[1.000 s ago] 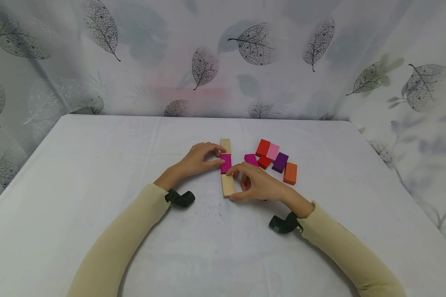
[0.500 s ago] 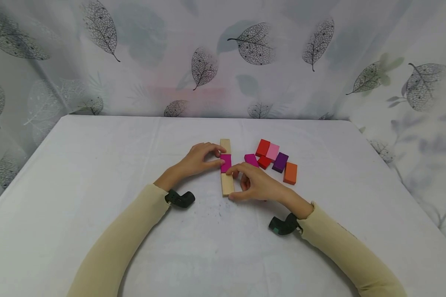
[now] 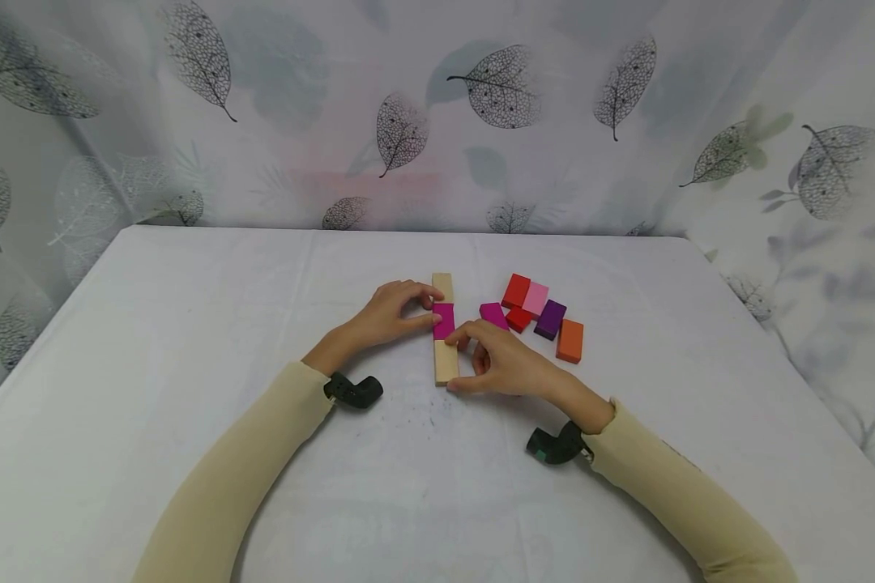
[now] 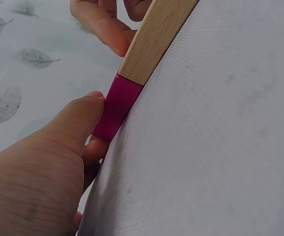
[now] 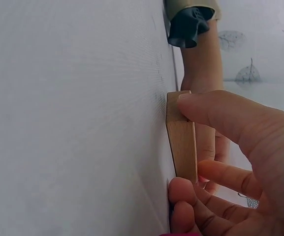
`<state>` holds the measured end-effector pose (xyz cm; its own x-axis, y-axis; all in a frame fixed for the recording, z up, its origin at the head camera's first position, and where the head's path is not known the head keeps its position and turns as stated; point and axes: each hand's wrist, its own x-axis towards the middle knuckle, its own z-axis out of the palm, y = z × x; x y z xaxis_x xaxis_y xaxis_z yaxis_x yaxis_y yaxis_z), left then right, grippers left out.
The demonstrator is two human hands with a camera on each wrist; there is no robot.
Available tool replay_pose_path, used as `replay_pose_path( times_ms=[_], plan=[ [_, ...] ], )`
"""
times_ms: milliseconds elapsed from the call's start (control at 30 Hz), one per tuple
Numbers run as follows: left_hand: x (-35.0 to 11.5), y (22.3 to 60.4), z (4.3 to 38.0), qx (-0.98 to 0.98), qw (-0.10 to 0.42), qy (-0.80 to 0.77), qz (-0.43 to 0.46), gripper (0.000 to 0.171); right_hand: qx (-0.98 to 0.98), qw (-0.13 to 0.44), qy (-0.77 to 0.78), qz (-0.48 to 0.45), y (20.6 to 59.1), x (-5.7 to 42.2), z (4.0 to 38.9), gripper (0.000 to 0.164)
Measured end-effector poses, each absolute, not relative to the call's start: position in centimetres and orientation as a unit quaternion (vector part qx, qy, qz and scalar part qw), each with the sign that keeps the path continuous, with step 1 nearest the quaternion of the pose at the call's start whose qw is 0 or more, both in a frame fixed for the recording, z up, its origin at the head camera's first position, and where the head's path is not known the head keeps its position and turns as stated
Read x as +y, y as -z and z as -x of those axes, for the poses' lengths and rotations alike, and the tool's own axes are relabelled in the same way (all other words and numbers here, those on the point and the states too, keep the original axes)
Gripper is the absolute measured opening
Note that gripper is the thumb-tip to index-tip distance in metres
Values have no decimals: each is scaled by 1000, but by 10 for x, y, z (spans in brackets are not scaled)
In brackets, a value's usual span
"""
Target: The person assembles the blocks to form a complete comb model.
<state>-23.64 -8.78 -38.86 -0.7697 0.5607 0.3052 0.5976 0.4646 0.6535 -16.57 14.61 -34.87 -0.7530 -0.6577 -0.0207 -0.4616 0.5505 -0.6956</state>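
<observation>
Three blocks lie end to end in a line on the table in the head view: a far plain wooden block (image 3: 442, 285), a magenta block (image 3: 445, 322) and a near plain wooden block (image 3: 446, 363). My left hand (image 3: 388, 312) pinches the magenta block, its thumb against the block's side in the left wrist view (image 4: 85, 110). The index fingertip reaches the far block's edge. With thumb and fingers my right hand (image 3: 509, 360) grips the near block lengthwise. In the right wrist view the thumb presses the end of that wooden block (image 5: 182, 147).
Right of the line lies a loose group of blocks: red (image 3: 516, 290), pink (image 3: 535, 299), small red (image 3: 518, 319), purple (image 3: 550, 319), orange (image 3: 569, 340) and a second magenta block (image 3: 492, 314). A leaf-patterned curtain (image 3: 408, 97) hangs behind the white table (image 3: 262, 275).
The near wooden block has straightened and shifted slightly away and left, flush against the magenta block, with my right hand moving along. My left hand stays in place.
</observation>
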Motion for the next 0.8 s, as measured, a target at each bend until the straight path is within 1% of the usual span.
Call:
replay_pose_path(
  times_ms=[467,633,800],
  plan=[
    [-87,387,235,-862,17,379,335,36,867,131,351,328,351,147,166,55],
    [-88,388,235,-868,10,372,330,43,866,129,354,329,351,148,167,56],
    [-88,387,234,-877,-8,362,317,51,866,133,357,323,351,147,167,56]
  ],
)
